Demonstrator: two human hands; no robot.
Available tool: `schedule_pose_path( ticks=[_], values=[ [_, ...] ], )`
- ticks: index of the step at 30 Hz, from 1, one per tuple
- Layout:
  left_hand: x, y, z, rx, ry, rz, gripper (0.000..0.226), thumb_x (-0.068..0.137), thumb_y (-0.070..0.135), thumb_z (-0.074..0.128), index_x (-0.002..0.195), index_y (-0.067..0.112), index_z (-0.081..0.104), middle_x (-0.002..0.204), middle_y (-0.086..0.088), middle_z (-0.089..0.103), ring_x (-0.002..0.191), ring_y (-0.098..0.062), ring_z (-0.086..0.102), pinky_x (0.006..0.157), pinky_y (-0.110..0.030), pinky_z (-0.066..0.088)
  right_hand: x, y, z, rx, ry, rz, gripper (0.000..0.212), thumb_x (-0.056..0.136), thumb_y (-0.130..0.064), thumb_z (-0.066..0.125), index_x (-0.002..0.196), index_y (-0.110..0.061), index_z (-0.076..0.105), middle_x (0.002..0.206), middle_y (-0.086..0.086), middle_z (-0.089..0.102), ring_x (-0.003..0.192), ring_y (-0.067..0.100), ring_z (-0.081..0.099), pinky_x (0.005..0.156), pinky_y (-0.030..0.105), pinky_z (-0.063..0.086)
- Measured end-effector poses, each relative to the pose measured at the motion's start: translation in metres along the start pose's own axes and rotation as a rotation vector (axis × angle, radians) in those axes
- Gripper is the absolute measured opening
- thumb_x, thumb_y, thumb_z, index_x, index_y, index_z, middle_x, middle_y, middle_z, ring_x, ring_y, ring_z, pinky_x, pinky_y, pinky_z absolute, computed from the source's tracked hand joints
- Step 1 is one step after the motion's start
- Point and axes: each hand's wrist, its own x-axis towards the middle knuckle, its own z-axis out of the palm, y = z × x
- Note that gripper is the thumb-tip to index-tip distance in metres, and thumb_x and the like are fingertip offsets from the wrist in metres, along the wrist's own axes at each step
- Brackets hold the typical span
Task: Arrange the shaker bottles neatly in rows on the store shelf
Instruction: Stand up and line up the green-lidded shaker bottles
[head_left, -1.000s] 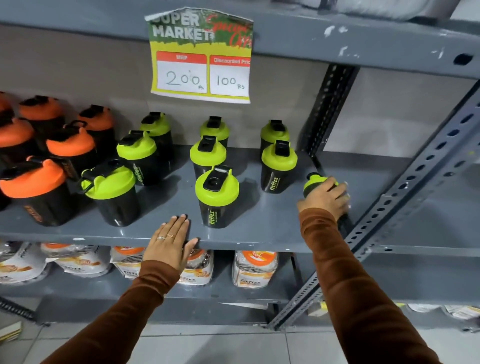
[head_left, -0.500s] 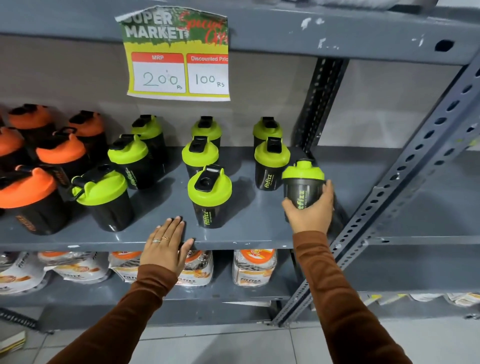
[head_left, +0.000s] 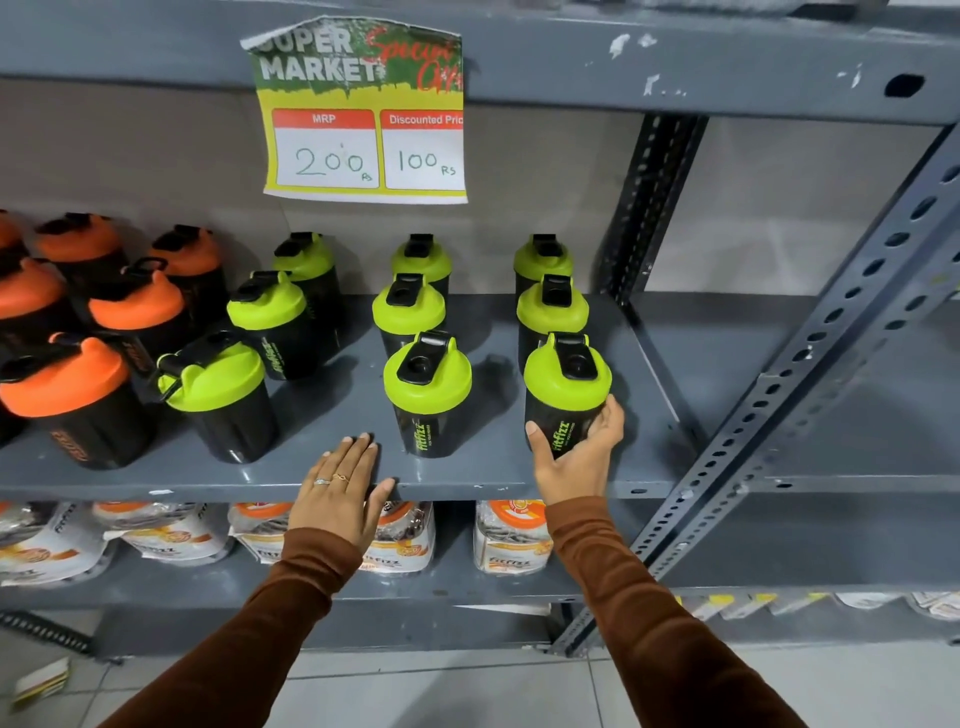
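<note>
Black shaker bottles with green lids stand in rows on the grey shelf (head_left: 332, 415); orange-lidded ones (head_left: 78, 400) fill the left. My right hand (head_left: 576, 457) wraps the lower body of the front-right green-lidded bottle (head_left: 566, 384), which stands upright on the shelf in front of two others (head_left: 551, 309). To its left stands another front bottle (head_left: 427, 389). My left hand (head_left: 340, 491) rests flat, fingers apart, on the shelf's front edge and holds nothing. A green-lidded bottle (head_left: 218, 395) further left has its cap flipped open.
A slotted metal upright (head_left: 810, 364) slants across the right side, close to the held bottle. A price sign (head_left: 363, 114) hangs from the shelf above. Snack pouches (head_left: 511, 540) fill the lower shelf. The shelf part right of the upright holds nothing.
My right hand carried the green-lidded bottle from the shelf's right end, turned it upright and set it down at the front of the right column. My left hand stayed in place.
</note>
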Motion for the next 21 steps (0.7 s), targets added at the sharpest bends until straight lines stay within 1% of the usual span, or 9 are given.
schedule_pose_path(
  ticks=[2,4,6,8,10,11,13,16,21],
  values=[
    [-0.001,0.004,-0.002,-0.037,0.011,-0.009,0.092,0.084,0.062,-0.008,0.124,0.004,0.051,0.131,-0.016,0.053,0.121,-0.033,0.049,0.103,-0.044,0.032,-0.001,0.002,-0.002,0.02,-0.011,0.027,0.087,0.069,0.0,0.075,0.135,0.0,0.019,0.133,0.01,0.034,0.126,0.015,0.034,0.102,0.004,0.025],
    [-0.001,0.008,-0.004,-0.1,0.041,-0.044,0.1,0.077,0.069,-0.011,0.129,0.005,0.044,0.136,-0.015,0.047,0.127,-0.031,0.042,0.107,-0.042,0.027,-0.001,-0.001,-0.005,0.042,-0.014,0.055,0.09,0.068,0.001,0.076,0.136,-0.001,0.017,0.137,0.016,0.035,0.126,0.013,0.034,0.105,0.017,0.026],
    [0.0,0.015,-0.005,-0.191,0.069,-0.107,0.105,0.071,0.077,-0.006,0.135,0.005,0.035,0.141,-0.017,0.04,0.131,-0.031,0.037,0.11,-0.042,0.024,-0.001,-0.004,-0.008,0.048,-0.028,0.073,0.099,0.064,0.002,0.079,0.138,-0.001,0.013,0.144,0.02,0.03,0.128,0.013,0.032,0.106,0.019,0.024],
    [0.004,0.026,-0.009,-0.331,0.098,-0.152,0.1,0.072,0.079,0.024,0.138,0.004,0.026,0.144,-0.019,0.034,0.132,-0.033,0.033,0.109,-0.042,0.025,-0.001,-0.006,-0.011,0.035,-0.05,0.099,0.108,0.06,0.001,0.081,0.14,-0.004,0.009,0.147,0.02,0.025,0.134,0.017,0.028,0.105,0.016,0.021],
    [0.014,0.036,-0.014,-0.546,0.083,-0.182,0.101,0.069,0.057,0.064,0.141,0.005,0.016,0.147,-0.017,0.029,0.134,-0.031,0.03,0.109,-0.04,0.026,0.001,-0.007,-0.013,0.007,-0.077,0.125,0.114,0.059,0.001,0.083,0.142,-0.007,0.005,0.148,0.019,0.023,0.137,0.022,0.026,0.104,0.015,0.02],
    [0.021,0.04,-0.016,-0.652,0.068,-0.197,0.107,0.064,0.045,0.075,0.142,0.007,0.012,0.148,-0.015,0.028,0.134,-0.03,0.029,0.11,-0.04,0.026,0.002,-0.006,-0.014,-0.008,-0.091,0.143,0.117,0.058,0.001,0.083,0.142,-0.01,0.002,0.148,0.019,0.025,0.136,0.022,0.028,0.105,0.017,0.021],
    [0.036,0.044,-0.019,-0.797,0.059,-0.208,0.119,0.055,0.035,0.084,0.143,0.013,0.008,0.146,-0.013,0.032,0.132,-0.029,0.033,0.11,-0.044,0.028,0.008,-0.006,-0.014,-0.055,-0.119,0.168,0.121,0.058,-0.001,0.083,0.143,-0.015,-0.001,0.146,0.017,0.031,0.133,0.023,0.035,0.106,0.025,0.027],
    [0.046,0.05,-0.022,-0.872,0.049,-0.238,0.113,0.054,0.025,0.086,0.14,0.016,0.014,0.137,-0.011,0.045,0.123,-0.031,0.044,0.105,-0.044,0.036,0.013,-0.008,-0.014,-0.127,-0.137,0.196,0.116,0.06,-0.003,0.083,0.142,-0.013,0.003,0.141,0.018,0.04,0.128,0.028,0.043,0.105,0.03,0.032],
    [0.043,0.053,-0.026,-0.809,0.075,-0.279,0.075,0.055,0.024,0.086,0.117,0.009,0.047,0.117,-0.014,0.062,0.106,-0.031,0.057,0.093,-0.037,0.045,0.014,-0.005,-0.019,-0.177,-0.13,0.237,0.112,0.058,-0.01,0.085,0.141,-0.012,0.01,0.135,0.017,0.048,0.124,0.029,0.047,0.102,0.03,0.036]
  ],
)
